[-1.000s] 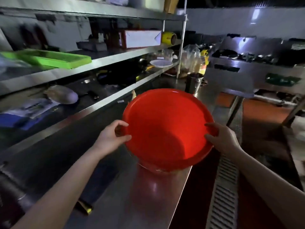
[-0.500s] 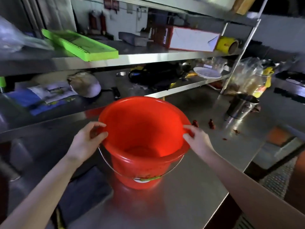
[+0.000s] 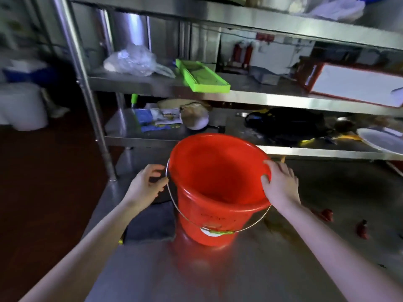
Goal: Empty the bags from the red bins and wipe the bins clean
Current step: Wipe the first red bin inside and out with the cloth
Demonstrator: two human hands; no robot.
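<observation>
A red bin [image 3: 218, 177], a plastic bucket with a wire handle hanging down its front, stands upright on the steel table [image 3: 239, 269]. No bag shows inside it. My right hand [image 3: 281, 186] grips its right rim, thumb inside and fingers over the outside. My left hand [image 3: 146, 186] hovers just off the left rim with loosely curled fingers, its thumb tip close to the wire handle, holding nothing. A dark folded cloth [image 3: 150, 223] lies on the table against the bin's left side.
Steel shelves rise right behind the bin, carrying a green tray [image 3: 202, 77], a clear plastic bag [image 3: 130, 59], a black bag [image 3: 287, 125] and a white plate [image 3: 381, 140]. Small red scraps [image 3: 362, 229] lie on the table to the right. The table's left edge drops to dark floor.
The bin went from tilted toward me in the air to standing on the table. My view swung left. My left hand came off the rim; the right hand kept its grip.
</observation>
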